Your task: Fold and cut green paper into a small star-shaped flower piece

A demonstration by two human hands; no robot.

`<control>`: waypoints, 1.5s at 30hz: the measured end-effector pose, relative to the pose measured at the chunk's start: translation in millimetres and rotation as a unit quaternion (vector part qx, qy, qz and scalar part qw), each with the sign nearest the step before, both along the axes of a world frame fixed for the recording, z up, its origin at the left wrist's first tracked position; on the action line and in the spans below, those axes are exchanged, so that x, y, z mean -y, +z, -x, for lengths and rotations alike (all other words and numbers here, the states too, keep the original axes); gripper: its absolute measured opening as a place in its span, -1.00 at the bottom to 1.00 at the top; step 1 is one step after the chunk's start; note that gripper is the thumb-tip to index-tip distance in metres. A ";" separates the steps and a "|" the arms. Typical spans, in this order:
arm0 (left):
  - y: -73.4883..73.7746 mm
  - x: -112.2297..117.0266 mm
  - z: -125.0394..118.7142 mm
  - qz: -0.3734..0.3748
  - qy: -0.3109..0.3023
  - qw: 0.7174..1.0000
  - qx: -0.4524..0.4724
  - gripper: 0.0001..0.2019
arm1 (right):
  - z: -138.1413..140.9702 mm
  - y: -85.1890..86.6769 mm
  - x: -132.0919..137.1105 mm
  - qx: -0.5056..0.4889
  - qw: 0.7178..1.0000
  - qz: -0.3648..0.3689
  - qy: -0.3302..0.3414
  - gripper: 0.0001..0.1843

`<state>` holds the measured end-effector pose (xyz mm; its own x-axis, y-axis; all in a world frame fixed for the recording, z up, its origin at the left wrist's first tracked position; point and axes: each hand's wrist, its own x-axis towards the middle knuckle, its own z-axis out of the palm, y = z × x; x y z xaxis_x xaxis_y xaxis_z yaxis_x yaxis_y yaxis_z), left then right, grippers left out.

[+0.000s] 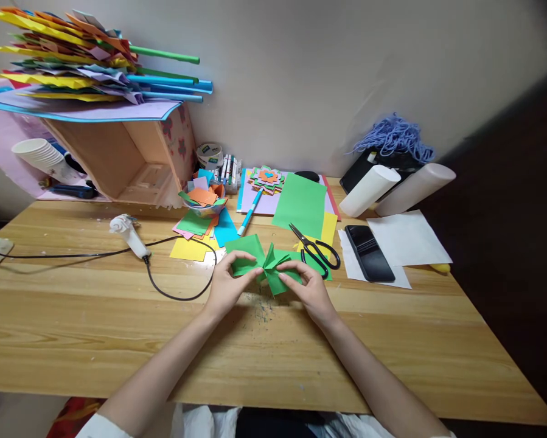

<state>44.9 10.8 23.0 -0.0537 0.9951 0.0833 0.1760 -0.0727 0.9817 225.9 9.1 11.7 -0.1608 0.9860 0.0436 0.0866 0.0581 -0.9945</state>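
Observation:
Between my two hands, above the wooden table, is a folded green paper point(273, 274) with several creased flaps standing out from its middle. My left hand point(232, 277) pinches its left side between thumb and fingers. On the right side, my right hand point(307, 286) grips the flaps in the same way. Flat green paper point(246, 252) shows just behind my left fingers. Black-handled scissors point(316, 249) lie partly open beyond my right hand, over green and yellow sheets. Small dark scraps point(261, 310) are scattered on the table below the folded paper.
A glue gun point(129, 236) stands at left, its black cord looping near my left hand. Behind are a bowl of paper pieces point(204, 204), a layered paper flower point(268, 177) and a green sheet point(300, 204). A phone point(370, 252) and white paper rolls point(369, 191) lie right.

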 end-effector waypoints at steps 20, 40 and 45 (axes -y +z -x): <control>-3.5 -0.8 -1.1 0.281 -0.219 0.876 0.325 -0.62 | -10.1 0.0 -2.8 -0.216 0.968 0.129 0.019 -0.81; -4.3 -1.1 -6.2 0.194 -0.195 0.866 0.418 -0.41 | 2.0 1.2 6.1 -0.107 0.985 0.038 -0.126 -0.62; -1.6 4.2 -15.3 0.159 -0.112 0.925 0.327 -0.51 | 11.3 -0.9 12.7 -0.120 0.986 0.063 -0.094 -0.62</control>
